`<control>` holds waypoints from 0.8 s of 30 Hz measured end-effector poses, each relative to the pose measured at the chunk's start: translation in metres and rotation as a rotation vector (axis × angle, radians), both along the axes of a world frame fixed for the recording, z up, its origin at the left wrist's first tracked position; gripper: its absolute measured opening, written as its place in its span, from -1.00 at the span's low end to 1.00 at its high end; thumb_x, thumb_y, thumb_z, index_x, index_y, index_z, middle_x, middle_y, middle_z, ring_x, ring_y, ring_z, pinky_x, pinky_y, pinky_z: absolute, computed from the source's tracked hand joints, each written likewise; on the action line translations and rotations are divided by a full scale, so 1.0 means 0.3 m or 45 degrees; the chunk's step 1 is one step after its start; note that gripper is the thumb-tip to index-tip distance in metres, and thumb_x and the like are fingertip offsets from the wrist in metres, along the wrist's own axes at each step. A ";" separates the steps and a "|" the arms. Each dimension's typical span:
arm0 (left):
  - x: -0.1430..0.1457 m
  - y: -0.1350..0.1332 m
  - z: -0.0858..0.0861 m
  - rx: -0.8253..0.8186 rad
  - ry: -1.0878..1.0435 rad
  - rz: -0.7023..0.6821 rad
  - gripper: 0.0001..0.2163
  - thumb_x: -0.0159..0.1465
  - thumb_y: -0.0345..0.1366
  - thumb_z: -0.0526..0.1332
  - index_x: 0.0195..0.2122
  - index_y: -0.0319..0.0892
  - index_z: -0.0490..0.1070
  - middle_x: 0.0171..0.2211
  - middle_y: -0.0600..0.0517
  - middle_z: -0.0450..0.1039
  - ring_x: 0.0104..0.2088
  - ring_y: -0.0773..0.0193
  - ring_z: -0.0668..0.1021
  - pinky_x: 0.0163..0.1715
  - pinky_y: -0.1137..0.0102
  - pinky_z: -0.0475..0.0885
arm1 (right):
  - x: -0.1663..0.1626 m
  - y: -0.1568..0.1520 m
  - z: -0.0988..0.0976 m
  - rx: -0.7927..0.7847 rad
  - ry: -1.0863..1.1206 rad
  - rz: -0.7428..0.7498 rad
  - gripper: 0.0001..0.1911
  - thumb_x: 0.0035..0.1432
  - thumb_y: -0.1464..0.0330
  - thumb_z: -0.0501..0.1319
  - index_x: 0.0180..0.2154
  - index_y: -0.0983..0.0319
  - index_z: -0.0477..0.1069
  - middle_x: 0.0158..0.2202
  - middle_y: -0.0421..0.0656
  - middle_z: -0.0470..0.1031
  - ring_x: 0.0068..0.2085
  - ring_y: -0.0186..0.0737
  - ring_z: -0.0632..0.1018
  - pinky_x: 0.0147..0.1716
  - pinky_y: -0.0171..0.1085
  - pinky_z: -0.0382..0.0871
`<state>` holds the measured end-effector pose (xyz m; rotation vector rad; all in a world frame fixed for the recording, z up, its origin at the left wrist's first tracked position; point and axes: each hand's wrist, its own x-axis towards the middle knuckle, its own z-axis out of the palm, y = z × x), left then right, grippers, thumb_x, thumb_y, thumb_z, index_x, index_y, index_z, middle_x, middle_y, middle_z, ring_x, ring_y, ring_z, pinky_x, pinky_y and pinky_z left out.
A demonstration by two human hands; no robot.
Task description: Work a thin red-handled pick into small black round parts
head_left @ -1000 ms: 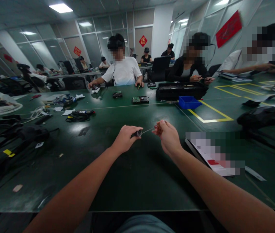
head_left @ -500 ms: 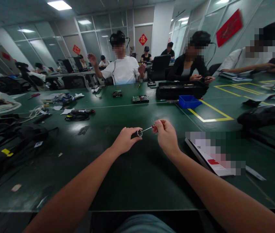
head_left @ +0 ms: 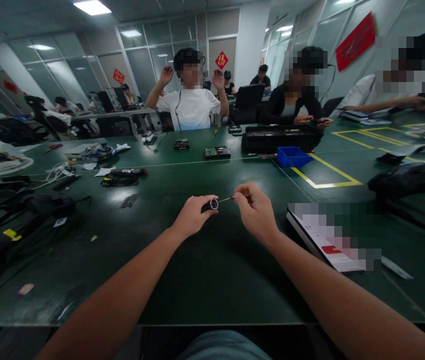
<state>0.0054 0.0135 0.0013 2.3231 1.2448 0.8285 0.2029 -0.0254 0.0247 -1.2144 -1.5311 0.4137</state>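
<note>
My left hand (head_left: 193,214) is wrapped round a short black cylinder (head_left: 209,205) with a pale round end that faces right; it may be a small flashlight, though the fingers hide most of it. In my right hand (head_left: 255,207) is a screwdriver (head_left: 232,198) with a reddish handle, pinched between thumb and fingers. Its thin metal shaft points left, with the tip at the cylinder's round end. I cannot tell whether the tip goes inside. Both hands are above the green table (head_left: 212,280).
A booklet (head_left: 321,245) lies right of my right forearm. Farther off are a blue bin (head_left: 294,157), a black case (head_left: 282,137), circuit-board devices (head_left: 217,152) and a coiled black cable (head_left: 122,177). Across the table a person (head_left: 193,107) raises both hands; others sit to the right.
My right hand has shifted its fingers on the screwdriver, and less of the handle shows. The cylinder has moved slightly left. The person opposite has brought both hands up near the head.
</note>
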 end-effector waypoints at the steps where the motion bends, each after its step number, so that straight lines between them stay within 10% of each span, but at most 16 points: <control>1: 0.000 0.000 -0.001 -0.004 0.004 0.002 -0.66 0.30 -0.24 0.30 0.11 -0.04 0.47 0.02 -0.04 0.56 -0.02 0.01 0.54 0.17 -0.01 0.30 | 0.001 -0.001 0.002 -0.007 -0.029 -0.013 -0.81 0.33 0.24 0.11 -0.31 0.15 0.41 -0.47 -0.24 0.49 -0.44 -0.24 0.50 -0.41 -0.25 0.28; 15: -0.017 0.015 0.015 0.083 0.014 -0.087 -0.65 0.32 -0.26 0.29 0.13 -0.01 0.45 0.02 -0.03 0.54 0.04 0.06 0.51 0.20 0.03 0.27 | 0.001 0.083 -0.078 -0.247 0.786 0.121 -0.66 0.27 0.03 0.09 -0.29 0.16 0.38 -0.44 -0.18 0.47 -0.42 -0.20 0.54 -0.30 -0.13 0.51; 24: -0.028 0.043 -0.028 0.028 0.231 -0.086 -0.64 0.32 -0.24 0.28 0.15 0.02 0.43 0.03 -0.04 0.52 0.09 -0.01 0.47 0.28 -0.18 0.04 | 0.006 0.046 -0.042 -0.167 0.389 -0.165 -0.69 0.34 0.13 0.05 -0.30 0.18 0.38 -0.45 -0.20 0.47 -0.41 -0.21 0.50 -0.37 -0.20 0.36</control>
